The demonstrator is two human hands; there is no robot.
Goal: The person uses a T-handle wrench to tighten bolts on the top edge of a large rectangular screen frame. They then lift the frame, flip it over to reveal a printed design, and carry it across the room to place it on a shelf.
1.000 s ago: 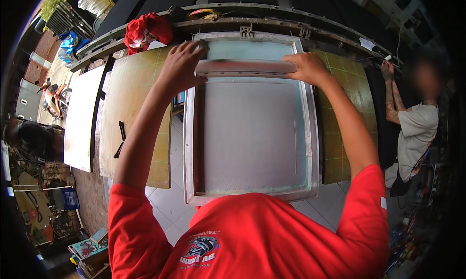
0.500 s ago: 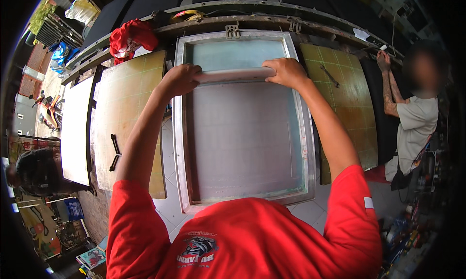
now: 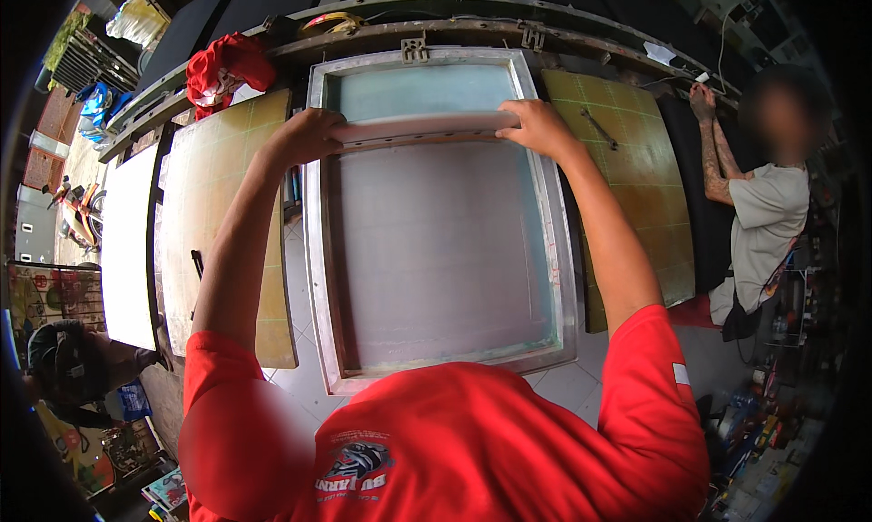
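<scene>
Between the bar [image 3: 427,125] and the near rim of the frame [image 3: 320,250], the mesh [image 3: 436,250] offers a broad open stretch. The bar, spanning from the left hand [image 3: 313,136] to the right hand [image 3: 540,128], blocks the way to the far strip (a shallower gap). Beyond stand a rail [image 3: 472,34] and bracket [image 3: 414,50]; the red shirt [image 3: 509,431] crowds the near edge. Narrow gaps flank the frame.
</scene>
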